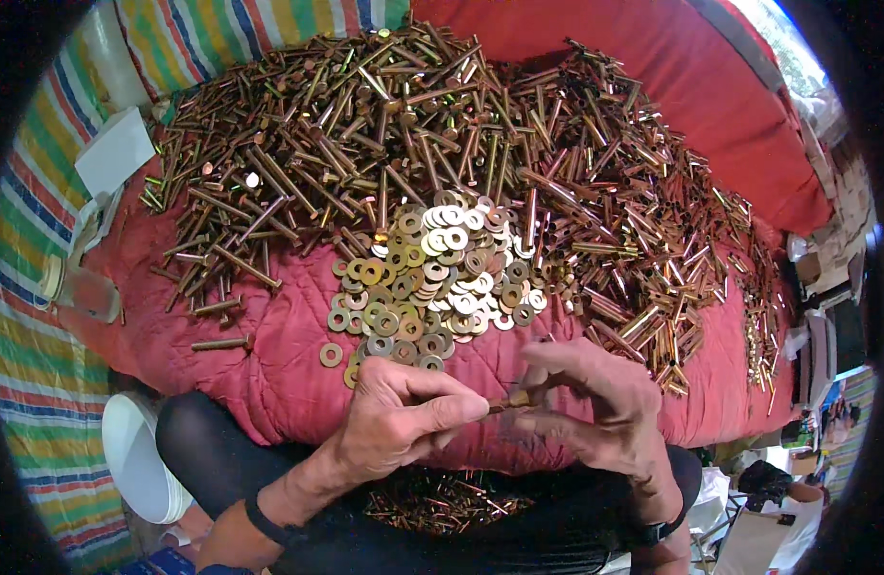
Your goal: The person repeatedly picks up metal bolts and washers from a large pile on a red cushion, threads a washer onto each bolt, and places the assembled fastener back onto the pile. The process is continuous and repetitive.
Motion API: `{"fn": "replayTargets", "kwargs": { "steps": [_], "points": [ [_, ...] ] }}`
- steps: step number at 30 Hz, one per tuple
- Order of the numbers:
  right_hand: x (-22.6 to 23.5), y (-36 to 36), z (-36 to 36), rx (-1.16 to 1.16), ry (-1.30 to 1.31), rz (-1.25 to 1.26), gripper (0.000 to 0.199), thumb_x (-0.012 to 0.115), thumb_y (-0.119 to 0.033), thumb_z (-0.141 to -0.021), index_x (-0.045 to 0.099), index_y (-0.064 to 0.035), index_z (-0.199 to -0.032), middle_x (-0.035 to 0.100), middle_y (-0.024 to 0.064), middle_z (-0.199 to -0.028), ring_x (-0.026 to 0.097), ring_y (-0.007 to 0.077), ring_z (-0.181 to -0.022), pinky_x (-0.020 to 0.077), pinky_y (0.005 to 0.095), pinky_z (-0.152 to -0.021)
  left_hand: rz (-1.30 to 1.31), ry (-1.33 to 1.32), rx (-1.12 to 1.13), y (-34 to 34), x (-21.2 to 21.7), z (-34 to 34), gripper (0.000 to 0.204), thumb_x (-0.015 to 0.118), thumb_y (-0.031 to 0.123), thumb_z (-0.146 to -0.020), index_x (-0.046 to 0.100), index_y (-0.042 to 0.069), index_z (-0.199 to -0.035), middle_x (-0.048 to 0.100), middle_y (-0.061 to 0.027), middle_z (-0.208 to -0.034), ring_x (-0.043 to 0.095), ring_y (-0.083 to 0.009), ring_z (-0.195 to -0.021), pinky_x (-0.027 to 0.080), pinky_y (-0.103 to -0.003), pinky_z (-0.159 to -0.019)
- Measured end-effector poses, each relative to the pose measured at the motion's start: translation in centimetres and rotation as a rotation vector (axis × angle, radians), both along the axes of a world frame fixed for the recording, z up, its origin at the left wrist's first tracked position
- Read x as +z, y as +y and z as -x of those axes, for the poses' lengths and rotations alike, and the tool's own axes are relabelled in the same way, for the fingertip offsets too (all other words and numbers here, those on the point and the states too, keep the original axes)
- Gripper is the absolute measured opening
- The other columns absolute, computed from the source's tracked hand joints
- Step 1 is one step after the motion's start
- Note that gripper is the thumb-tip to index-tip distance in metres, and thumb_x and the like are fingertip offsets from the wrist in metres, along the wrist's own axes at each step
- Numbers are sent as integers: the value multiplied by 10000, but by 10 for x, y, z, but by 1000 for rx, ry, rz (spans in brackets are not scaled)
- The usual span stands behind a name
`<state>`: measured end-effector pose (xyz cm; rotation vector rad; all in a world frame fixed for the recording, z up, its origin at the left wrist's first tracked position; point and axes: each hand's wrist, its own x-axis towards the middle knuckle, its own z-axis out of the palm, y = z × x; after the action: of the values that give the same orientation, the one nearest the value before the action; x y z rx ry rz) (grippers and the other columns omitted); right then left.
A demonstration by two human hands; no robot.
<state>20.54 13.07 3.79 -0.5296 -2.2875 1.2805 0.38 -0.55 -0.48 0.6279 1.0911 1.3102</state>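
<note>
In front of my lap, my left hand [408,412] pinches a brass-coloured bolt [502,403] between thumb and forefinger. My right hand [600,398] is at the bolt's other end. Its fingers curve around that end with thumb and forefinger apart, but motion smears them, and I cannot tell whether they grip it. Just beyond my hands lies a heap of flat washers [432,278], gold and silver in tone. Behind it, a large pile of long bolts [365,125] spreads to the left. Thin metal tubes or sleeves [634,220] are heaped to the right.
Everything rests on a red quilted cloth [289,335]. More metal pieces [447,503] lie low between my legs. On the left are a white bucket [140,460], a clear jar [82,292] and a striped sheet [39,383]. A red padded back [634,67] rises behind.
</note>
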Motion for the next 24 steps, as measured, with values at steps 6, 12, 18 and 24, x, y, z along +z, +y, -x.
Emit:
{"fn": "replayTargets", "kwargs": {
  "steps": [6, 12, 18, 24],
  "points": [
    [-3, 3, -2, 145, -109, -176, 203, 798, -121, -913, 732, -22, -1077, 740, 102, -914, 729, 274, -780, 563, 360, -725, 41, -12, -41, 3, 6, -1, 185, 754, 154, -980, 803, -24, -988, 633, -1, -625, 469, -28, -466, 307, -216, -408],
    [0, 23, -14, -196, -176, -87, 191, 826, -133, -893, 738, 17, -972, 711, 82, -798, 668, 172, -694, 502, 304, -619, -520, 1001, -190, 6, 15, 14, 104, 701, 22, -862, 786, 57, -910, 704, -52, -777, 633, -149, -646, 486, -312, -550],
    [-22, 77, -32, -426, -555, -859, 320, 851, -183, -777, 732, -73, -1053, 696, 105, -1008, 694, 309, -913, 547, 427, -745, -178, 1907, 437, 4, 7, 99, 229, 590, -53, -748, 738, 15, -909, 729, -140, -978, 705, -365, -916, 571, -435, -819],
    [-39, 92, -25, -346, -647, -999, 264, 791, -161, -779, 708, -73, -1014, 650, 107, -935, 652, 332, -977, 543, 464, -796, 114, 2033, 483, -1, -23, 133, 290, 650, -21, -725, 748, 32, -993, 694, -119, -1181, 643, -360, -1122, 541, -477, -934]
  ]
}}
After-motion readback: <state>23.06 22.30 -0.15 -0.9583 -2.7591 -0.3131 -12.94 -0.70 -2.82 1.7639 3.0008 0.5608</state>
